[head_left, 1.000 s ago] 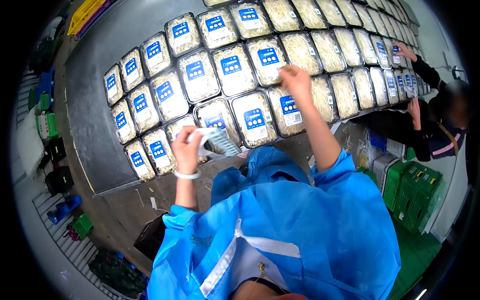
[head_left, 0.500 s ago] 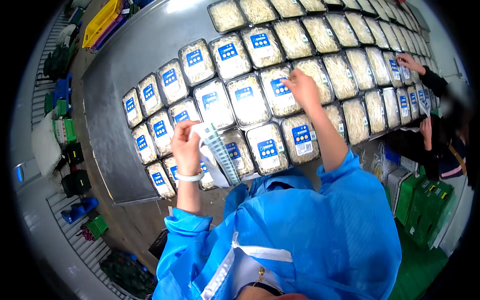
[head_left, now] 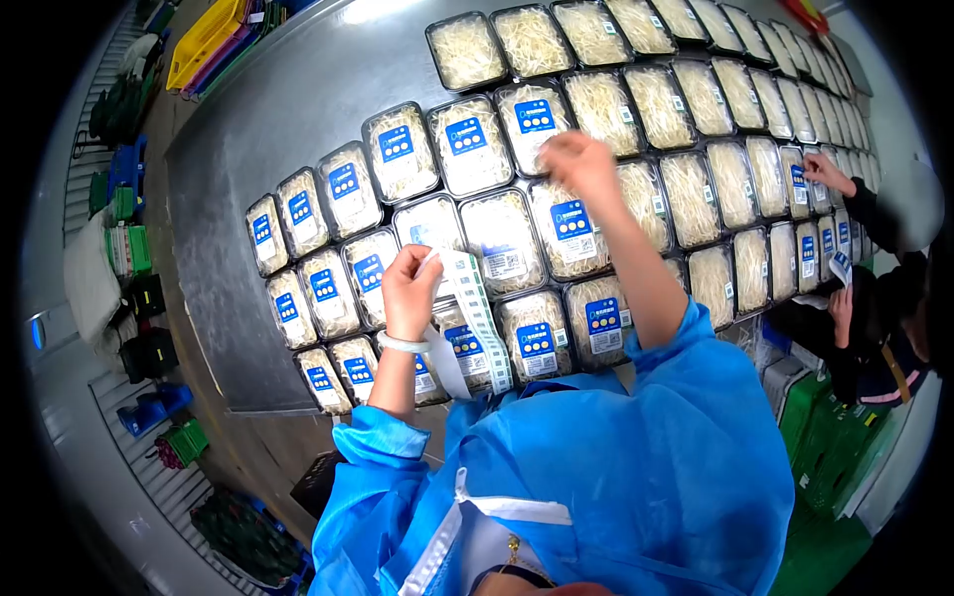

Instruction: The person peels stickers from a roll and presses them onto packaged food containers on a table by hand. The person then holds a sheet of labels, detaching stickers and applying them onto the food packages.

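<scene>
Between the pinched fingers of my left hand hangs a strip of small printed labels, its lower end near the table's front edge. My right hand is over the packs, blurred, fingers bent; whether it holds anything cannot be made out. Below it lies a pack with a blue label, and just beyond it another labelled pack. The packs are black trays of pale sprouts under clear film. Those on the left bear blue labels; an unlabelled pack lies to the right of my right hand.
Rows of packs cover the grey metal table to the far right. A co-worker's hand touches packs there, the other holding labels. Green crates stand at lower right, a yellow crate at upper left.
The view has shifted over the table. My right hand has lifted off the labelled pack it was touching half a second ago. My left hand still holds the strip, which now hangs straighter.
</scene>
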